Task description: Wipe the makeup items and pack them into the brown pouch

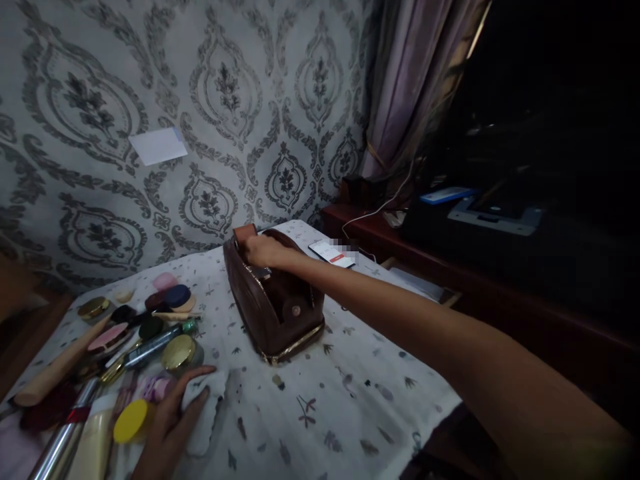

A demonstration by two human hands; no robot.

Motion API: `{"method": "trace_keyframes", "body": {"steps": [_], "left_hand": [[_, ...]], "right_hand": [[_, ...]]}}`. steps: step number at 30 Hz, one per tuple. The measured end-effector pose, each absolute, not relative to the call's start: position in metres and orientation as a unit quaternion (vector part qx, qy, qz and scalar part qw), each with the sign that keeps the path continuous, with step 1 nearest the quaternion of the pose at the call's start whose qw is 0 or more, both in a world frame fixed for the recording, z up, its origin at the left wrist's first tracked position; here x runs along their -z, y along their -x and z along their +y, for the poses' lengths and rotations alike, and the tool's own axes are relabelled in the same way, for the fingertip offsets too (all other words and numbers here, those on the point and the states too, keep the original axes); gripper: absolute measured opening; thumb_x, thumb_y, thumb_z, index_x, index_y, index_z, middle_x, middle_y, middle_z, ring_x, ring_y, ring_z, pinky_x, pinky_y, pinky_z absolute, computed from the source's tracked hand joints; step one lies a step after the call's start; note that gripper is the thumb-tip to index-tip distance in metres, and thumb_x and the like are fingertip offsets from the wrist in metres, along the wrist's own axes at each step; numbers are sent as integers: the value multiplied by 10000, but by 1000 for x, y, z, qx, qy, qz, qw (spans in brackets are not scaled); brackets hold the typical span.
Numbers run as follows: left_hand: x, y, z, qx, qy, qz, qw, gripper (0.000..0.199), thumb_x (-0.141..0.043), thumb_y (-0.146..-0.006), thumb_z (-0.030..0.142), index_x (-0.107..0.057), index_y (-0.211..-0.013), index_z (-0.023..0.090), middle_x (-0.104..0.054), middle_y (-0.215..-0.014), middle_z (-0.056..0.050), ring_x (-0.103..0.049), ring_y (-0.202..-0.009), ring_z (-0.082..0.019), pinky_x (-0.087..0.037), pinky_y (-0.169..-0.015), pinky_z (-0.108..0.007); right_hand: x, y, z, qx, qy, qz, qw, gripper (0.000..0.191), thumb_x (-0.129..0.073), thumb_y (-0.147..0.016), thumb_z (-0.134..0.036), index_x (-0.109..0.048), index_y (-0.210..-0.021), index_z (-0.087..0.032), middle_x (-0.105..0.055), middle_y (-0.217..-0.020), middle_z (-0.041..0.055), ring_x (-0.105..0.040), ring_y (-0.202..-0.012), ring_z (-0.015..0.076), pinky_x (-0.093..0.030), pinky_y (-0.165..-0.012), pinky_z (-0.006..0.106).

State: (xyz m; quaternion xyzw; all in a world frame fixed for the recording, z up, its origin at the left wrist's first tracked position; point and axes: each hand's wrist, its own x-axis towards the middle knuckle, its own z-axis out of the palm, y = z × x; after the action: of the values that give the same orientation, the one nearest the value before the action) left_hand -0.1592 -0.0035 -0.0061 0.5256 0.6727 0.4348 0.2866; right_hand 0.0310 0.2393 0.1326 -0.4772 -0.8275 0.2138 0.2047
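Note:
A brown makeup bag stands unzipped on the cloth-covered table, its top gaping and a gold zip along its edge. My right hand reaches into the far end of the opening, beside a tan tab. Its fingers look curled, but the tips are hidden, and I cannot make out what they grip. At the lower left, my left hand holds a white wipe between thumb and fingers. Close to that hand are a yellow-capped container and a gold-lidded jar.
Several cosmetics lie on the left, including a pink compact and a cream tube. A phone rests beyond the bag, near a white cable. The patterned wall borders the table's back; a dark wooden surface stands right.

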Motion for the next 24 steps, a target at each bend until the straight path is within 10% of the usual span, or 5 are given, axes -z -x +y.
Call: {"method": "trace_keyframes", "body": {"steps": [11, 24], "left_hand": [[1, 163, -6, -375, -631, 619, 279, 311, -528, -896, 349, -656, -1138, 200, -705, -1144, -75, -643, -1046, -248, -481, -867, -325], [3, 167, -11, -350, -749, 552, 110, 241, -468, -708, 72, -598, -876, 186, -638, -830, -40, -604, -803, -202, -436, -718, -295]], "right_hand": [[-128, -53, 127, -194, 230, -869, 393, 305, -489, -950, -324, -633, -738, -157, -554, -597, -16, -476, -542, 96, -313, -564, 227], [-13, 46, 117, -354, 240, -849, 310, 416, -654, -824, -286, -585, -1213, -158, -620, -1128, 120, -616, -976, 225, -506, -794, 350]]}}
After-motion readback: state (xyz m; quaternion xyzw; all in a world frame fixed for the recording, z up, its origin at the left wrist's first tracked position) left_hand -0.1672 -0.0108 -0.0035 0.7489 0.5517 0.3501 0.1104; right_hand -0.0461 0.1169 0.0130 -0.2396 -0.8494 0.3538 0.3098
